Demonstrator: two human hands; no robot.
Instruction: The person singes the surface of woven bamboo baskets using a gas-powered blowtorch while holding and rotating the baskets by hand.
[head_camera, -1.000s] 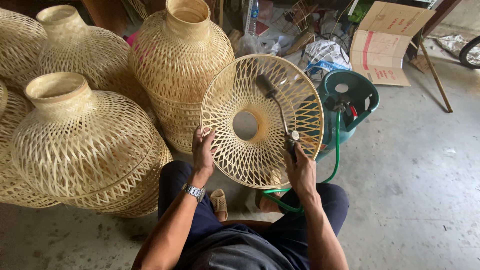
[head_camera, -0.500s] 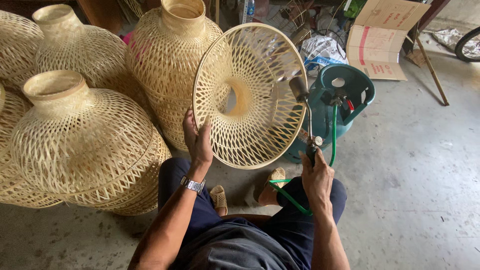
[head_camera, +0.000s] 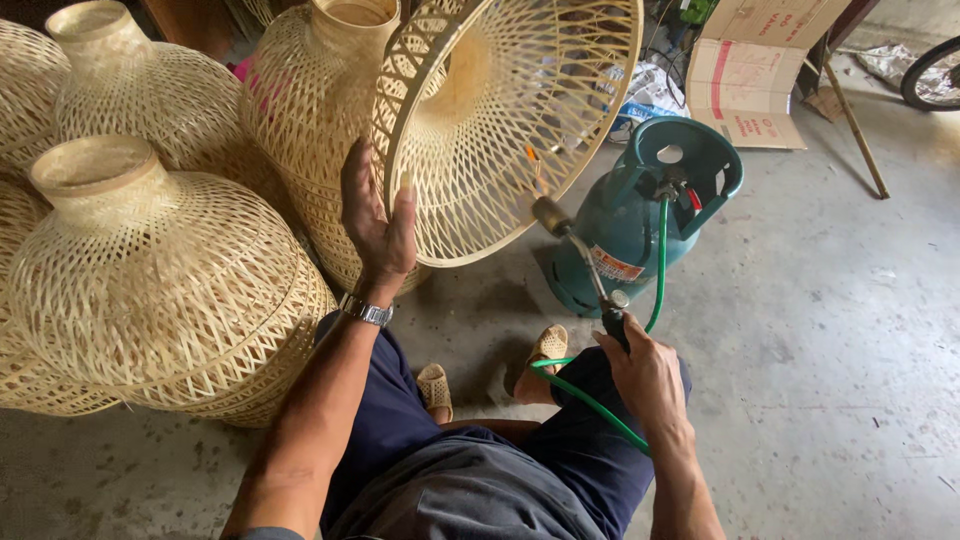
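Head view: left hand (head_camera: 378, 225) holds the woven bamboo shade (head_camera: 505, 125) at upper centre, right hand (head_camera: 645, 375) clasps the gas torch (head_camera: 580, 255); lingering flame could scorch the bamboo.

Woven bamboo shade (head_camera: 510, 110), matt; metal torch (head_camera: 580, 262), rubber hose (head_camera: 600, 405), rough concrete floor (head_camera: 830, 350)

The woven lampshade (head_camera: 520, 110) is pale straw-yellow with an open lattice and radial weave, the surrounding woven shades (head_camera: 150, 270) are the same pale bamboo in diamond mesh, the gas cylinder (head_camera: 640, 215) is teal, its hose (head_camera: 600, 405) bright green, the torch (head_camera: 580, 260) dark metal, and the floor (head_camera: 830, 380) mottled grey.
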